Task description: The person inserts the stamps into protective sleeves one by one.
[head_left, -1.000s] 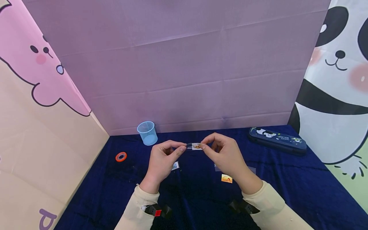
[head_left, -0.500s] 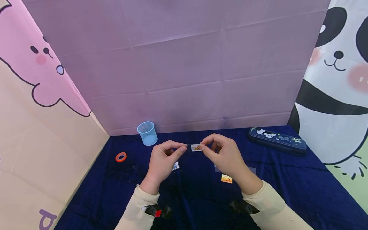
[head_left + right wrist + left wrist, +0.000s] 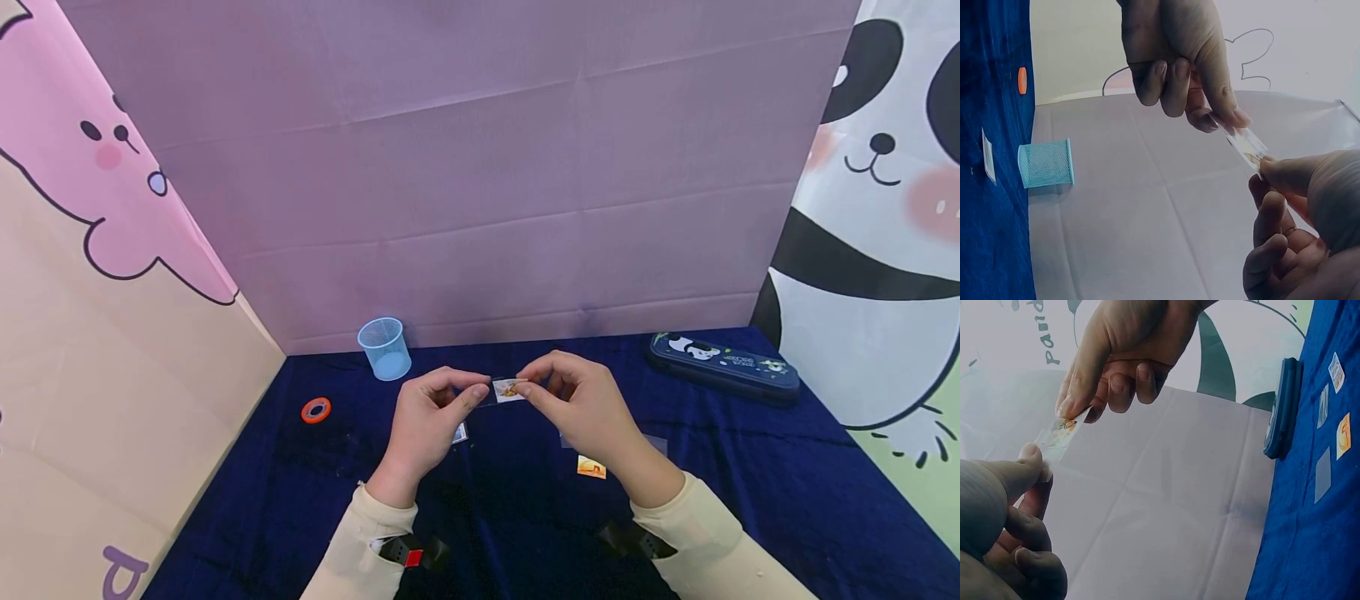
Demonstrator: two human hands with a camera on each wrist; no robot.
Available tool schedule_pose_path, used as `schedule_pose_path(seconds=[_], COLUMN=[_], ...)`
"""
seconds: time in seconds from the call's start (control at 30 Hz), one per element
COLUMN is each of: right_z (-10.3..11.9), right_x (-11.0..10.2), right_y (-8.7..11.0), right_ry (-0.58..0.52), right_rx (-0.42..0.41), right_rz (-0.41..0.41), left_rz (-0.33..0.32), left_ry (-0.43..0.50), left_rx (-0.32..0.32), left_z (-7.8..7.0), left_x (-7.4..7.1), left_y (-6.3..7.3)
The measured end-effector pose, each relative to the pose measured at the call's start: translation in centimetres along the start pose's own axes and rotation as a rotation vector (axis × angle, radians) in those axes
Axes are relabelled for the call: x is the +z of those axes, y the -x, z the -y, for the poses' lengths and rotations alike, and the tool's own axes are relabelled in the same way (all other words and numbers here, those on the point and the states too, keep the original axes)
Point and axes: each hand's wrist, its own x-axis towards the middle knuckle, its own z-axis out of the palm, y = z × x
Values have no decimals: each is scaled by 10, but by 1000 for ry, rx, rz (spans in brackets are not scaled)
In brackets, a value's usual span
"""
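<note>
Above a table (image 3: 300,517) draped in wrinkled, velvety navy cloth, the left hand (image 3: 426,421) pinches glossy clear film (image 3: 1049,454) between thumb and forefinger, while the right hand (image 3: 588,408) pinches a small rectangular picture card (image 3: 506,390) at the film's other end; whether the card lies inside the film is unclear. Behind stand a blue mesh cup (image 3: 384,350) and a rounded pencil case (image 3: 723,368). Compared with a second ago, the right hand sits slightly closer to the left, and more of the card's face shows
</note>
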Motion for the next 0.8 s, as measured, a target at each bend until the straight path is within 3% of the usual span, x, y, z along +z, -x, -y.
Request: schedule_pose_path(seconds=[0.33,0.8], right_z=[1,0], right_x=[-1,1], right_y=[-1,0], right_ry=[5,5], right_rx=[23,53], right_rz=[-1,12], left_rz=[-43,-28], left_ry=[25,28], left_rx=[-17,-3], left_z=[-1,-4], left_x=[0,-1], left_y=[0,0])
